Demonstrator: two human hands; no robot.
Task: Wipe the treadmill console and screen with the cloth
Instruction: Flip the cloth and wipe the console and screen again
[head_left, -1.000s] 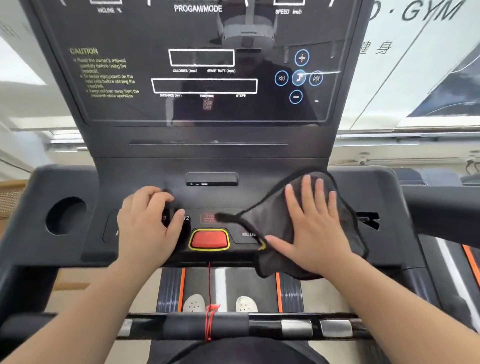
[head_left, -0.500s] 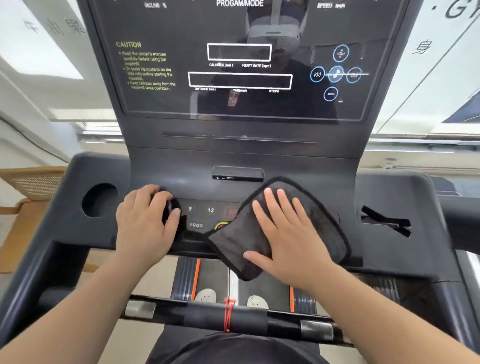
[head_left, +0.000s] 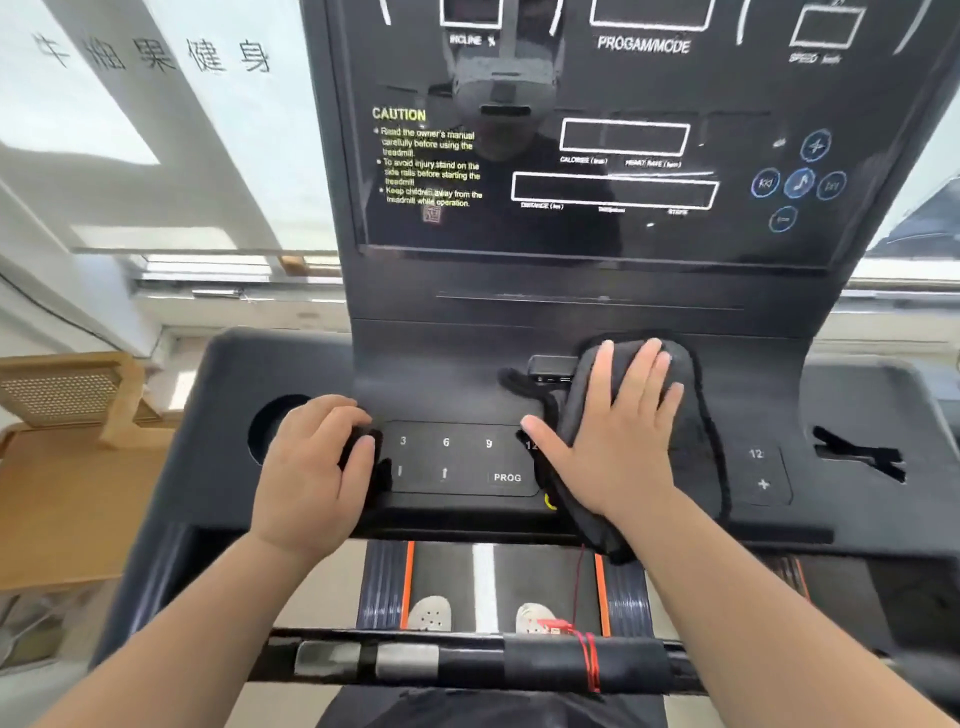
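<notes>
1. The round cup holder (head_left: 270, 431) is sunk into the left end of the treadmill console (head_left: 441, 374); its inside is in dark shadow. Near the right end is a slotted recess (head_left: 857, 454), equally dark.
2. The cloth (head_left: 693, 441) is dark grey with a black stitched border and is folded into a thick pad. It lies on the middle of the console, just right of the keypad (head_left: 447, 457). Its top touches the small port block (head_left: 550, 366), and its lower end hangs over the console's front edge.
3. The right hand (head_left: 618, 441) lies flat on the cloth, fingers straight and slightly spread.
4. The left hand (head_left: 306, 478) rests at the keypad's left end, fingers bent over a dark rounded lump; whether it grips is unclear.
5. The glossy screen (head_left: 649, 88) rises behind the console, apart from the cloth.
</notes>
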